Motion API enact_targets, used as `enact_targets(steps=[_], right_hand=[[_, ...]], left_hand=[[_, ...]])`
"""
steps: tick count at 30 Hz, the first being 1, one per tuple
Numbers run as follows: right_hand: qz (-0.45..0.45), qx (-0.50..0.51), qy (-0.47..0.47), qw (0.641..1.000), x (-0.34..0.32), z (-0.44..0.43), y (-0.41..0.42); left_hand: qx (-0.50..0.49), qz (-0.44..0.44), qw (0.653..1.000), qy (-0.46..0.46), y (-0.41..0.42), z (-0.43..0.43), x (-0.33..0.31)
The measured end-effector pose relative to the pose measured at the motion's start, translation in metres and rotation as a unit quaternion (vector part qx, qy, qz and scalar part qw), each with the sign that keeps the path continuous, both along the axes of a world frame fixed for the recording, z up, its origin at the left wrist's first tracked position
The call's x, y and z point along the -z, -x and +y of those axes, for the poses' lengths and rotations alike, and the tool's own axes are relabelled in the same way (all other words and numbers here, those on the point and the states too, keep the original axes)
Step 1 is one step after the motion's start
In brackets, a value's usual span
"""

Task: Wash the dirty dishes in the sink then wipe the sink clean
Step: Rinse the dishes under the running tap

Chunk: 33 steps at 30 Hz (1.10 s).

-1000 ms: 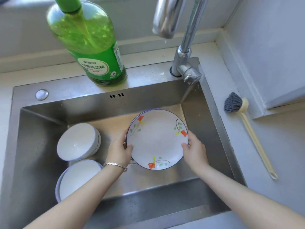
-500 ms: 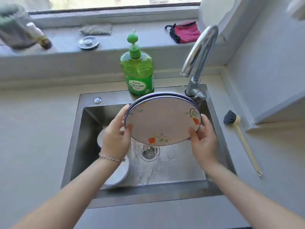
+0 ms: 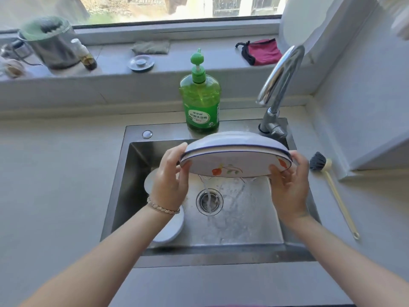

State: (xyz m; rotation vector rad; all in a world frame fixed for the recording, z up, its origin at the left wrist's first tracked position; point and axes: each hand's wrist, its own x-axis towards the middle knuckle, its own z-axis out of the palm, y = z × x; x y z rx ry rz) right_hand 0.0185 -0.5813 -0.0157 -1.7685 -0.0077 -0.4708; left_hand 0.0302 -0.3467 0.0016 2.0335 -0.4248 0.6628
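Tipping further than half a second ago, the plate [image 3: 234, 155] is being held almost edge-on over the sink [image 3: 128, 185], with water running off its near rim into the drain [image 3: 215, 202]. Bowls [image 3: 170, 231] are sitting at the sink's 9 o'clock side, partly behind the left hand [image 3: 170, 180], whose fingers are clamping the plate's 9 o'clock rim. Soap [image 3: 200, 107] is standing at the sink's 12 o'clock. The right hand [image 3: 290, 187] is gripping the 3 o'clock rim. A brush [image 3: 318, 161] is lying on the table [image 3: 55, 173] at 3 o'clock.

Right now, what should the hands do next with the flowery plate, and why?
Probably tip the plate steeper over the sink: left hand and right hand grip its rim, and water pours off its lower edge toward the drain.
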Motion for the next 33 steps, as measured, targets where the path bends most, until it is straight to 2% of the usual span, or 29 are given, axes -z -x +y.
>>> enact_targets(steps=[10, 16, 24, 33], right_hand=[[-0.004, -0.001, 0.01, 1.0, -0.002, -0.001, 0.001], [-0.022, -0.008, 0.032, 0.999, 0.001, 0.001, 0.002], [-0.087, 0.0, 0.065, 0.994, -0.007, 0.002, -0.002], [-0.062, -0.009, 0.068, 0.996, 0.002, -0.001, 0.01]], left_hand=[[-0.006, 0.009, 1.0, 0.015, 0.002, 0.0, 0.002], [-0.025, -0.022, 0.999, -0.001, 0.002, -0.001, -0.003], [-0.041, -0.058, 0.997, -0.002, -0.001, -0.001, -0.011], [-0.035, -0.06, 0.997, -0.031, 0.012, -0.002, -0.01]])
